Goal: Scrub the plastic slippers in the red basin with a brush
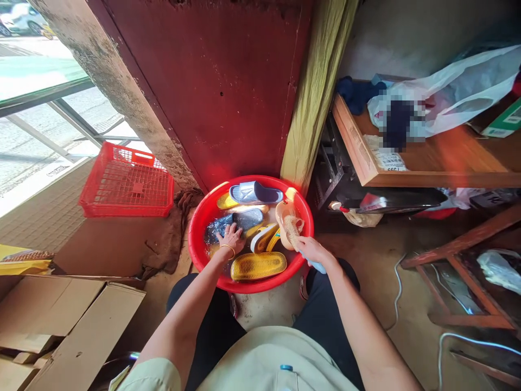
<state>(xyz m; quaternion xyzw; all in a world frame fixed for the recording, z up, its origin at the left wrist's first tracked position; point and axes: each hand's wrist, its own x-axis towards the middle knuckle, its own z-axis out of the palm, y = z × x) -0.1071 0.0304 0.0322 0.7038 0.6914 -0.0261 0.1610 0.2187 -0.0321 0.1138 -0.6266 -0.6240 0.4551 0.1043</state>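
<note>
A round red basin [195,255] of water stands between my knees with several slippers in it. My left hand [231,240], a bangle at its wrist, rests with spread fingers against a dark blue slipper [249,219]. Closed around the light blue handle of a scrub brush [291,230] is my right hand [312,250]. The brush's pale bristles lie over a peach slipper [284,213] at the basin's right side. Nearest me lies a yellow slipper [259,266], patterned sole up. A white-and-yellow slipper [262,239] leans in the middle, and a grey-blue slipper [256,193] sits at the far rim.
Left of the basin are a red plastic crate [128,182], a brown cloth [173,244] and cardboard boxes [81,331]. A dark red door panel [215,92] rises behind. To the right stand a wooden tray-topped table [456,155] and a wooden stool [459,260]; a cable [398,293] crosses the floor.
</note>
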